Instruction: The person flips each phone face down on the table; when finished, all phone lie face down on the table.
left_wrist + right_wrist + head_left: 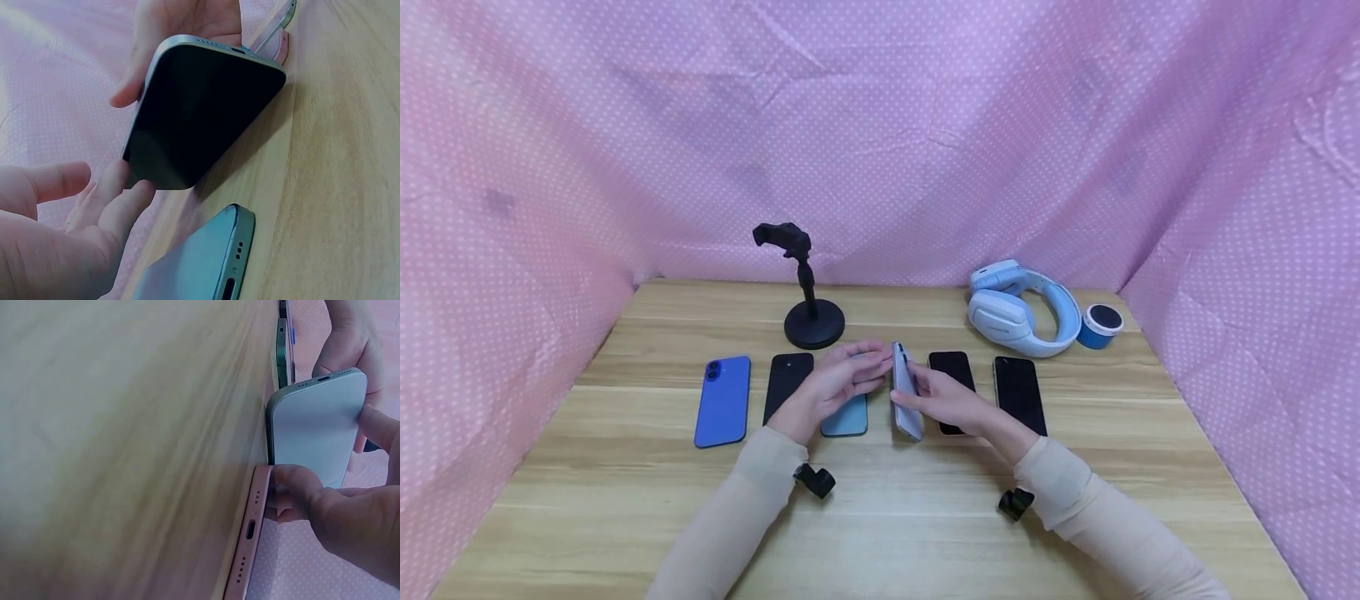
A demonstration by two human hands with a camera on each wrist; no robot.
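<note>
A silver smartphone (pixel 904 400) stands tilted on a long edge near the middle of the table, its dark screen (pixel 194 119) turned toward my left hand. My right hand (pixel 947 398) grips it from the pale back side (pixel 319 425), thumb and fingers at its edges. At the phone's far end, the extended fingers of my left hand (pixel 838 379) touch a corner, and the left thumb stands apart. Under the left hand lies a light blue phone (pixel 846 417), partly covered. Just right of the held phone is a pink-edged phone (pixel 250 531), with its dark screen (pixel 951 375) up.
On the left lie a blue phone (pixel 722 402) and a black phone (pixel 786 379). Another dark-screened phone (pixel 1021 392) lies at right. Behind them stand a black phone stand (pixel 814 323), white-and-blue headphones (pixel 1003 317) and a small blue speaker (pixel 1097 335). Pink dotted cloth (pixel 880 150) hangs around the table.
</note>
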